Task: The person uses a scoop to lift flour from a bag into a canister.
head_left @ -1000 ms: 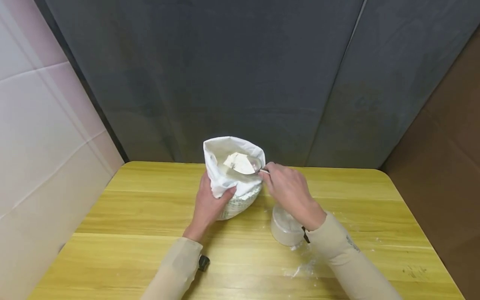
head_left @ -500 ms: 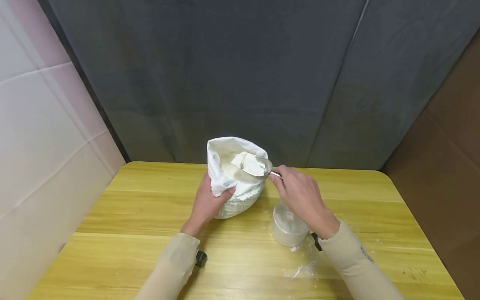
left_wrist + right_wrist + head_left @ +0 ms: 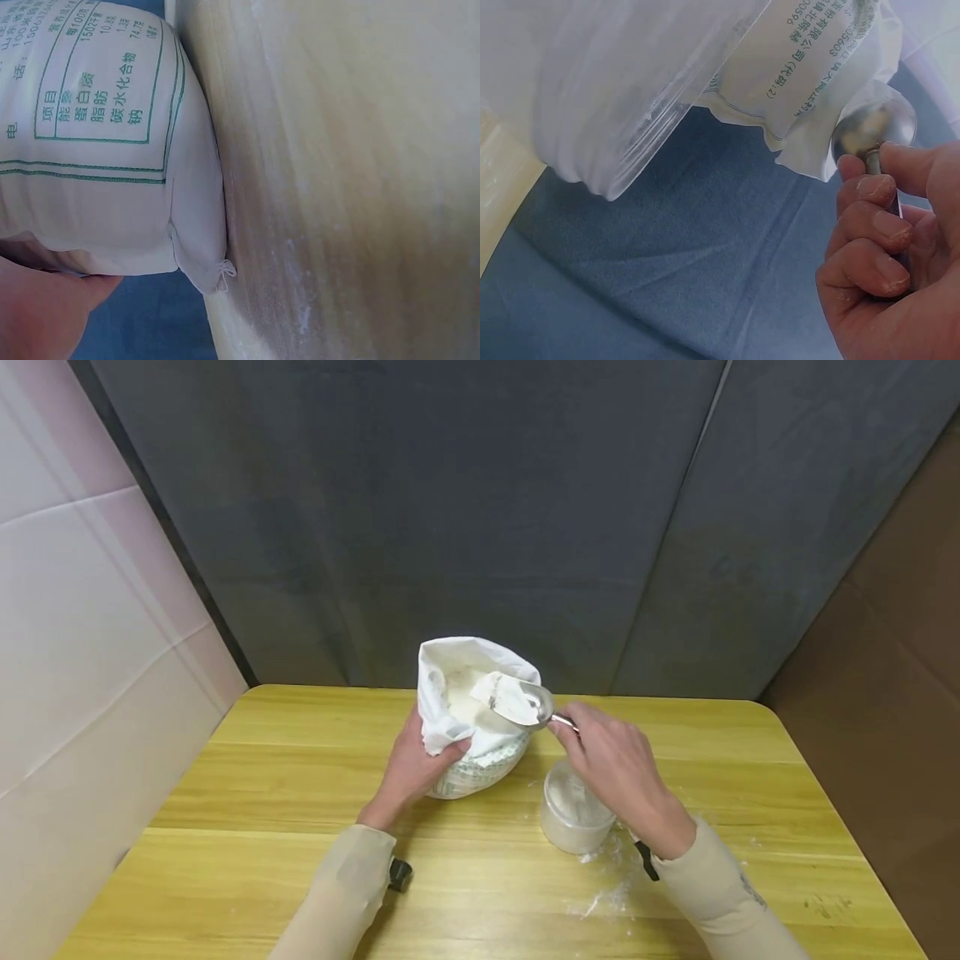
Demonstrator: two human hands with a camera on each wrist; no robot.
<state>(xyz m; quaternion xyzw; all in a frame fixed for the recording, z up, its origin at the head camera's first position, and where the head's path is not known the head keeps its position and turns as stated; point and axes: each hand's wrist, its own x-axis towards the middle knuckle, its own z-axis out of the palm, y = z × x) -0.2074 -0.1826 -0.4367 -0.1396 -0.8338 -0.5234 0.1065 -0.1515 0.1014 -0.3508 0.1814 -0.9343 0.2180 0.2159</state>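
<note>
Your scoop [image 3: 542,703] has shifted rightward, axis pointing left and away over the bag [image 3: 491,752]; right hand [image 3: 621,768] grips it, left hand [image 3: 411,768] the bag's rim; tub [image 3: 573,831] bodyward, nearer the right hand.

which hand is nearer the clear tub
Right: the right hand is close by the tub, partly hiding it; the left hand is farther off to its left, gripping the bag.

We see a white bag [image 3: 483,770] with green print [image 3: 94,105] in characters and ruled lines, white powder [image 3: 501,692], a silver scoop [image 3: 545,702], a cloudy whitish jar [image 3: 576,827], cream sleeves [image 3: 337,885], a yellow tabletop [image 3: 247,789] with streaky wood grain, a dark grey backdrop [image 3: 450,510], a brown panel [image 3: 892,652] and a pinkish-white sheet [image 3: 90,610].
</note>
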